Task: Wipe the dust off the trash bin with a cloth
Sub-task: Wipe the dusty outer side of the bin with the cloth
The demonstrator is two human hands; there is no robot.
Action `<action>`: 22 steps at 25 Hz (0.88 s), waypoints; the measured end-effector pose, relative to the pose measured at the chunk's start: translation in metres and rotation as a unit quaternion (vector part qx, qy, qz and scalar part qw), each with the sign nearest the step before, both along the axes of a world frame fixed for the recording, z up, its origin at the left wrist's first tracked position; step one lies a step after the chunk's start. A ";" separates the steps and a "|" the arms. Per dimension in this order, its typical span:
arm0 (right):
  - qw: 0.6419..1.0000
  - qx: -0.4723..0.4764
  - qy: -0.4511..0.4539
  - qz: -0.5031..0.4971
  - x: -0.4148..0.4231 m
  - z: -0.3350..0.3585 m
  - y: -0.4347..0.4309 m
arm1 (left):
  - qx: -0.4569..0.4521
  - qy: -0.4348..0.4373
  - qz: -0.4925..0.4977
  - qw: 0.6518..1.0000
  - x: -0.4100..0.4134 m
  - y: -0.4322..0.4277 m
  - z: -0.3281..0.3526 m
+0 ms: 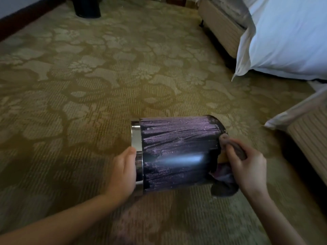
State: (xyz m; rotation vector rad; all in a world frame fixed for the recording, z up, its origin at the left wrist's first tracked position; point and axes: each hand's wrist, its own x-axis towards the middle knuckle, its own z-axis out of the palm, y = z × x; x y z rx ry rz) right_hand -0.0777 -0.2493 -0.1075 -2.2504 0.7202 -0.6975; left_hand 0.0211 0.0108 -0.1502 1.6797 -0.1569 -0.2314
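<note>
A dark round trash bin [178,152] lies on its side above the carpet, its chrome rim to the left and its base to the right. Streaks of pale dust cover its wall, with one shiny wiped patch low down. My left hand [123,171] grips the chrome rim, thumb on top. My right hand [247,167] holds a dark grey cloth [225,183] bunched against the bin's base end. Part of the cloth hangs below the hand.
Patterned olive carpet [106,85] covers the floor. A bed with white bedding [283,36] stands at the upper right. Another bed's corner [307,131] is close on the right. A second dark bin [87,7] stands at the far wall.
</note>
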 end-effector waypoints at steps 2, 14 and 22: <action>0.998 -0.060 0.001 0.000 -0.008 -0.010 0.003 | 0.014 0.003 -0.028 1.000 -0.001 0.007 -0.005; 0.990 -0.045 0.127 -0.034 -0.010 0.008 0.035 | 0.019 0.006 -0.084 0.996 0.000 0.018 -0.004; 0.982 -0.018 0.169 0.086 0.015 0.019 0.101 | 0.004 0.030 -0.069 0.997 -0.007 0.016 0.000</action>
